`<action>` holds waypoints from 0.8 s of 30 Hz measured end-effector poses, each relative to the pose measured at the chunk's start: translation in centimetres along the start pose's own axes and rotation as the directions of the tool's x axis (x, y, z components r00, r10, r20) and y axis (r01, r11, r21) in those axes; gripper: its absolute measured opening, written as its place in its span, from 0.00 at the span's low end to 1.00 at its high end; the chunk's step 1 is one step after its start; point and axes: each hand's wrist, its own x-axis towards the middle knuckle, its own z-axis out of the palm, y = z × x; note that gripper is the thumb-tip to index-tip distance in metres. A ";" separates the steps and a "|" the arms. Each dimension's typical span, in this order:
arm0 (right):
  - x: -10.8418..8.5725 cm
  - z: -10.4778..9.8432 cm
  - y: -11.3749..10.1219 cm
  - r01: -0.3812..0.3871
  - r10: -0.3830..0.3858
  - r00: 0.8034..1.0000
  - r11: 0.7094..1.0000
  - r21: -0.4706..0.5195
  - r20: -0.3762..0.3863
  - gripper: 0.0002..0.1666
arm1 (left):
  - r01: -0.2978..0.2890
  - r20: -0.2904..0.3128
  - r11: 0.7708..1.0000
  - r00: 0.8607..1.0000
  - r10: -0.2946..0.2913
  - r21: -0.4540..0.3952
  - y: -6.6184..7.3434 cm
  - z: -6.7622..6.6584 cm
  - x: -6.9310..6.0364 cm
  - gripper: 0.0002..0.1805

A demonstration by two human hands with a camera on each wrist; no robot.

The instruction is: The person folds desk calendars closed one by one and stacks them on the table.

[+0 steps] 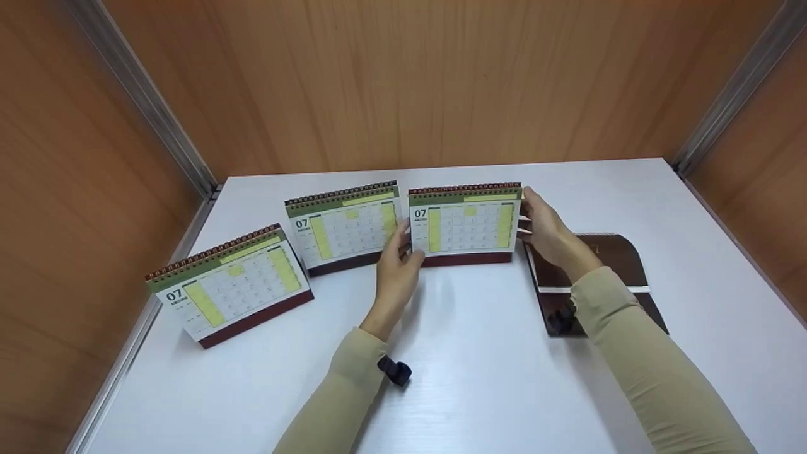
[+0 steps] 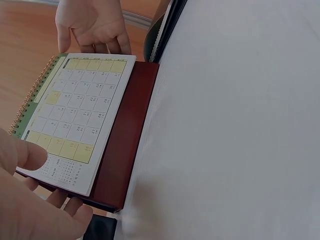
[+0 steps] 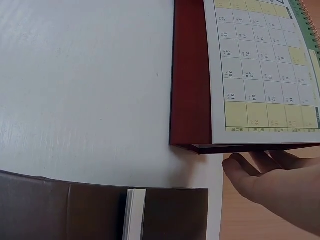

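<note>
oblong desk calendar w/ green-headed white pages, yellow columns, dark red board base & coppery spiral [image 1: 470,227] stands tented btwn both hands, toward back of white tabletop [image 1: 466,384]; can't tell if its base fully touches down. bare left hand in khaki sleeve [image 1: 398,268] grips its l. short side, thumb over page front near lower l. corner, other fingers round behind the edge, so hold is narrow, just on that side. bare right hand in khaki sleeve [image 1: 548,233] is at the opp. short side, fingertips tucked against/behind the r. edge; can't tell if it pinches or only steadies. so cal body lies btwn the 2 grips. long axis runs l.–r., near level, hand to hand; spiral is up top, red base strip at bottom, "07" page faces the person & reads upright. just l. of it, close to l. hand, a matching calendar w/ dark base strip [image 1: 347,233], r. end angled away; further l. & nearer, another matching calendar w/ dark red base [image 1: 236,287], tilted more. dark brown notebook-like folder w/ white strip across [image 1: 615,258] lies flat under r. forearm.
</note>
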 end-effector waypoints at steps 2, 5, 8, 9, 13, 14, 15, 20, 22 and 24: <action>0.2 -0.1 0.0 -0.001 0.001 1.000 1.000 0.012 -0.001 0.44 | 0.005 0.000 1.000 1.000 -0.005 0.004 0.0 0.1 0.0 0.38; 0.4 -0.1 0.0 0.002 -0.001 1.000 0.999 0.037 -0.008 0.41 | 0.009 0.005 1.000 1.000 -0.009 0.006 -0.1 0.3 -0.2 0.39; 0.5 -0.2 -0.2 0.005 -0.004 1.000 0.999 0.054 -0.012 0.40 | 0.007 0.013 1.000 1.000 -0.007 0.010 -0.1 0.4 -0.2 0.40; 0.6 -0.2 -0.3 0.002 -0.001 1.000 0.998 0.060 -0.013 0.40 | 0.004 0.015 1.000 1.000 -0.004 0.011 -0.1 0.4 -0.2 0.40; 0.7 -0.2 -0.6 -0.009 0.010 1.000 0.998 0.063 -0.008 0.42 | -0.008 0.022 1.000 1.000 0.008 0.004 -0.2 0.3 -0.2 0.40; 0.7 -0.2 -0.7 -0.012 0.013 1.000 0.998 0.055 -0.008 0.42 | -0.011 0.022 1.000 1.000 0.011 0.002 -0.2 0.3 -0.3 0.40; 0.7 -0.2 -0.8 -0.014 0.015 1.000 0.999 0.051 -0.007 0.42 | -0.011 0.021 1.000 1.000 0.011 0.001 -0.1 0.3 -0.3 0.40; 0.6 -0.3 -1.4 -0.023 0.024 0.999 1.000 0.012 -0.022 0.38 | -0.021 0.027 0.999 0.999 0.021 0.024 -0.2 0.3 -0.3 0.39; 0.6 -0.4 -1.6 -0.022 0.022 0.999 1.000 0.014 -0.029 0.36 | -0.024 0.029 0.999 0.999 0.023 0.035 -0.2 0.3 -0.3 0.39; 0.7 -0.3 -1.8 -0.018 0.019 0.999 0.999 0.030 -0.036 0.34 | -0.024 0.027 0.999 0.999 0.023 0.039 -0.2 0.4 -0.3 0.39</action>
